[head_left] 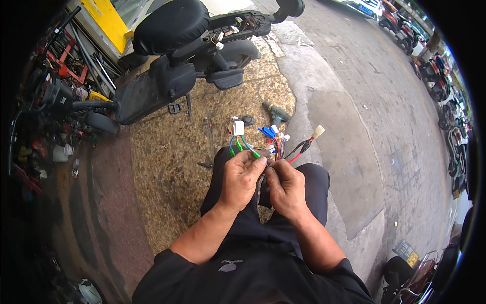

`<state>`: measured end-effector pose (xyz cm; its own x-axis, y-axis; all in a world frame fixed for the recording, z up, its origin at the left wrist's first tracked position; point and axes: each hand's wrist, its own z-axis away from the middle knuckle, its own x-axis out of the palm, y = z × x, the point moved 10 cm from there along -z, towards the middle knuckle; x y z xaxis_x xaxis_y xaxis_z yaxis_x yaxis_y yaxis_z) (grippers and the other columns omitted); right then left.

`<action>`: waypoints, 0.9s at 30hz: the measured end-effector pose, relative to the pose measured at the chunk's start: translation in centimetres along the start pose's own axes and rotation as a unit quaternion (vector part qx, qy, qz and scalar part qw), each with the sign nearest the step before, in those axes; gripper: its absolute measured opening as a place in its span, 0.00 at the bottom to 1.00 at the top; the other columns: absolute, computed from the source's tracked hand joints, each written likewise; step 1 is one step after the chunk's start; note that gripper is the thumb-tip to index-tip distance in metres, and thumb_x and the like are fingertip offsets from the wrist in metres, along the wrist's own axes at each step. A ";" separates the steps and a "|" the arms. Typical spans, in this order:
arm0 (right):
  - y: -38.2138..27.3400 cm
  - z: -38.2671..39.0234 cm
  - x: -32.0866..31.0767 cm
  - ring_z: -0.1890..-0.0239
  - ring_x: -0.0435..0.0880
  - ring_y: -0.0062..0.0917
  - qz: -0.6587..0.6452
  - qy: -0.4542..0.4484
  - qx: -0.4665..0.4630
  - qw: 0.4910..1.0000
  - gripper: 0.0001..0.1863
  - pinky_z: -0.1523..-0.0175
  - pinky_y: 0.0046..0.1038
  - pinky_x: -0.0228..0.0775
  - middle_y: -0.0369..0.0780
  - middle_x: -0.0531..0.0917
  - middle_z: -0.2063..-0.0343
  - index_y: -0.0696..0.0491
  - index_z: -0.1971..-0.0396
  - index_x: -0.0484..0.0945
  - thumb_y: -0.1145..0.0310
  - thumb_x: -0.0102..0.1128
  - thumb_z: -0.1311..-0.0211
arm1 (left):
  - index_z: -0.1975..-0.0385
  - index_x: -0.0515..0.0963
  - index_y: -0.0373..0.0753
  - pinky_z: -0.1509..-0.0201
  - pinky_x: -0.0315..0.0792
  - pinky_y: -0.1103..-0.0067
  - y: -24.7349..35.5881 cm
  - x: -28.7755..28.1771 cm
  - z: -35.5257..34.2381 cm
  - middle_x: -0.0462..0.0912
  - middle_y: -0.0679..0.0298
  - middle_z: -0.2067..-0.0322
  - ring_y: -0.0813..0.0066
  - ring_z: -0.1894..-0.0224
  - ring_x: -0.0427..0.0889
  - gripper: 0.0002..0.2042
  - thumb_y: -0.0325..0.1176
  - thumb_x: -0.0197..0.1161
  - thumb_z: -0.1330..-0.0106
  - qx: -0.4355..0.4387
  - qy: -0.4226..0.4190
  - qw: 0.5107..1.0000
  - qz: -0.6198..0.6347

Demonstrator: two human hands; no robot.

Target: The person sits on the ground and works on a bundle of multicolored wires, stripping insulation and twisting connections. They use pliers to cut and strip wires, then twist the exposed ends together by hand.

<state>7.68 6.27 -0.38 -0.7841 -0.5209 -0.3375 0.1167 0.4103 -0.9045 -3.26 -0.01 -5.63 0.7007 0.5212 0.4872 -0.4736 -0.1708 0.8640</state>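
Observation:
My left hand (242, 178) is closed over my lap, its thumb and fingers pinching a wire with a green sleeved terminal (256, 155). Close beside it, my right hand (286, 188) pinches what looks like a dark wire; the fingers partly hide it. Beyond the left hand stands a white plug connector (238, 128) with blue and green wires and other green sleeves. Past the right hand spreads a bundle of thin coloured wires (279, 146) with blue connectors (267, 131) and small white ones. A cream connector (318, 132) ends a black-wrapped cable with a red wire next to it.
A cordless drill (276, 112) lies on the pebbled ground ahead, near a small black round part (247, 120). An electric scooter (172, 76) with exposed wiring stands at the far left. Tools and parts crowd the left side (66, 66). Parked scooters (438, 81) line the right.

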 end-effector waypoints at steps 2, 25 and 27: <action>0.4 0.0 0.2 0.77 0.78 0.26 0.001 -0.015 0.023 1.000 0.03 0.70 0.29 0.71 0.41 0.80 0.80 0.59 0.66 0.79 0.76 0.61 0.32 | 0.58 0.81 0.32 0.57 0.75 0.85 0.8 -0.3 0.2 0.85 0.66 0.63 0.84 0.62 0.81 0.05 0.26 0.62 0.27 0.036 0.017 0.999 -0.018; -0.2 0.4 2.4 0.79 0.77 0.45 0.012 -0.109 0.017 0.994 0.13 0.72 0.41 0.67 0.48 0.74 0.83 0.57 0.79 0.72 0.71 0.62 0.35 | 0.73 0.79 0.37 0.79 0.63 0.85 0.8 -1.7 0.5 0.78 0.70 0.79 0.87 0.82 0.70 0.07 0.27 0.65 0.31 -0.064 0.031 0.997 0.030; -0.3 0.5 2.4 0.80 0.77 0.45 0.011 -0.105 0.016 0.994 0.13 0.73 0.41 0.67 0.48 0.74 0.83 0.57 0.79 0.72 0.72 0.61 0.35 | 0.73 0.79 0.37 0.79 0.63 0.85 0.8 -1.7 0.6 0.78 0.69 0.79 0.86 0.82 0.70 0.07 0.27 0.66 0.31 -0.069 0.031 0.996 0.049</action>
<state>6.06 4.53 -1.10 -0.6372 -0.6582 -0.4010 0.1547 0.4005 -0.9031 -4.50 -1.51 -5.70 0.6154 0.5595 0.5552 -0.6093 -0.1093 0.7854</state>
